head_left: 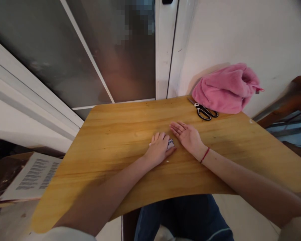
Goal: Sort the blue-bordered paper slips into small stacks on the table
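Observation:
My left hand (158, 147) lies palm down on the wooden table (115, 134), its fingers spread and slightly bent, the thumb apart. Beneath it is a small white piece with dark marks (170, 144), perhaps paper; most of it is hidden, with only its edges showing on both sides of the hand. Just to the right, my right hand (189, 136) rests on its outer edge with the palm turned up and the fingers extended. It holds nothing, and a thin red cord (205, 155) circles that wrist. A tiny white scrap (167, 161) lies nearer to me.
Black-handled scissors (204, 112) lie at the table's back right, against a pink plush bundle (225, 88) by the wall. Frosted glass door panels (125, 67) stand behind the table. A box with a printed sheet (32, 177) is low on the left.

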{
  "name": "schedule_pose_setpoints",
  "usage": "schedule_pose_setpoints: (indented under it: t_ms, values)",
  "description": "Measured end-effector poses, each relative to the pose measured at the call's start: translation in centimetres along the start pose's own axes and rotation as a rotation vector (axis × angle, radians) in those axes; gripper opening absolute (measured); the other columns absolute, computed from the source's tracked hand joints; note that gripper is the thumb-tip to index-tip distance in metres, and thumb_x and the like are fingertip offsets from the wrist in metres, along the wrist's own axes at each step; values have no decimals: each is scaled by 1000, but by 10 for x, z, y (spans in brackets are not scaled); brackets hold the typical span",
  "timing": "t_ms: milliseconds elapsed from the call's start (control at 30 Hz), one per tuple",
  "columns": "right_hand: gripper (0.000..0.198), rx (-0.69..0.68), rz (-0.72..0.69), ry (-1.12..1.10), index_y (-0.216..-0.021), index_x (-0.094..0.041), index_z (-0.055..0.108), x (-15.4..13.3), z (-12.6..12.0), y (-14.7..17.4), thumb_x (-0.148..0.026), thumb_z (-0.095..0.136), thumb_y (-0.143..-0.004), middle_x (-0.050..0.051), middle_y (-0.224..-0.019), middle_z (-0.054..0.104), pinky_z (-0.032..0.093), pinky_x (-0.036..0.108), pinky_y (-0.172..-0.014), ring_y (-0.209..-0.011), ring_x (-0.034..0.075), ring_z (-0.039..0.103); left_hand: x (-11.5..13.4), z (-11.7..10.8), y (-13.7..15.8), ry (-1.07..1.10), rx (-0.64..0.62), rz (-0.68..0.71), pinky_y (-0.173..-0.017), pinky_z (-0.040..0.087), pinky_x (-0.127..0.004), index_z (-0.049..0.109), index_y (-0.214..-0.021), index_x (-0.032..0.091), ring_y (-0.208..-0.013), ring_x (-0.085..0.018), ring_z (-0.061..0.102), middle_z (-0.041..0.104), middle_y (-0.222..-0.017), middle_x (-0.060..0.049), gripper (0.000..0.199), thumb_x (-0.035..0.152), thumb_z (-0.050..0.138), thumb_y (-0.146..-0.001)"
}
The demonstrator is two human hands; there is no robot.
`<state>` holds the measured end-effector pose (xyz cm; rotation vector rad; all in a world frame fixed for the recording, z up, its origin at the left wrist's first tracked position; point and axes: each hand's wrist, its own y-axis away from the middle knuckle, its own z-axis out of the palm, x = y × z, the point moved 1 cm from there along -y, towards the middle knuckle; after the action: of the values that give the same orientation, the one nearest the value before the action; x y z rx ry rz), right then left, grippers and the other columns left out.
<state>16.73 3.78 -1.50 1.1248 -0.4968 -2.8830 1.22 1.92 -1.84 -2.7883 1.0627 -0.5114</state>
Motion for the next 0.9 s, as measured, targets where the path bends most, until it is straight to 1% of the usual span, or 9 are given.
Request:
schedule_pose_setpoints:
  t_ms: [100, 267, 500, 633, 700, 833, 900]
  values:
    - [21, 8, 12, 3, -95, -17, 54, -1, 1, 1, -11, 36, -85, 14, -101, 70, 55, 34, -90, -93, 19, 70, 1, -2, -1, -28, 0, 42, -85, 41, -39, 54, -95, 14, -95, -25, 49, 58, -98, -9, 31, 44, 49, -91]
    - [22, 34, 29, 28, -94, -20, 53, -3, 4, 3, -12, 35, -86, 10, -97, 71, 57, 34, -83, -91, 19, 70, 1, -6, -1, -97, -28, 110, -84, 40, -41, 56, -95, 14, -95, -26, 51, 62, -94, -8, 31, 43, 44, -93]
    - [21, 62, 53, 5, -93, -18, 53, -4, 6, 5, -11, 35, -85, 10, -95, 71, 58, 30, -75, -86, 18, 70, -2, -8, -3, -137, -61, 161, -81, 42, -39, 62, -92, 14, -92, -24, 55, 62, -91, -8, 35, 43, 43, -94]
    - [22, 71, 59, 1, -94, -19, 54, -4, 6, 4, -11, 35, -86, 10, -94, 71, 57, 30, -73, -86, 18, 70, -4, -8, -3, -155, -57, 173, -82, 44, -37, 65, -89, 15, -91, -23, 57, 62, -91, -8, 38, 46, 42, -94]
    - [22, 69, 61, 1, -94, -19, 54, -4, 5, 3, -11, 36, -85, 9, -94, 71, 57, 30, -73, -86, 18, 69, -4, -9, -2, -158, -68, 168, -79, 46, -36, 65, -89, 15, -88, -22, 59, 63, -90, -7, 39, 46, 41, -94]
    - [22, 52, 61, -4, -93, -18, 55, -4, 5, 3, -10, 37, -84, 9, -93, 71, 57, 30, -72, -83, 18, 69, -3, -11, -2, -169, -114, 166, -69, 47, -33, 65, -88, 17, -82, -21, 63, 66, -86, -7, 38, 44, 39, -96]
    - [22, 32, 70, -1, -93, -18, 55, -4, 5, 2, -9, 38, -83, 9, -94, 71, 56, 30, -71, -82, 17, 69, -3, -11, -2, -170, -130, 173, -68, 48, -31, 65, -85, 17, -79, -20, 64, 67, -83, -6, 38, 41, 38, -96]
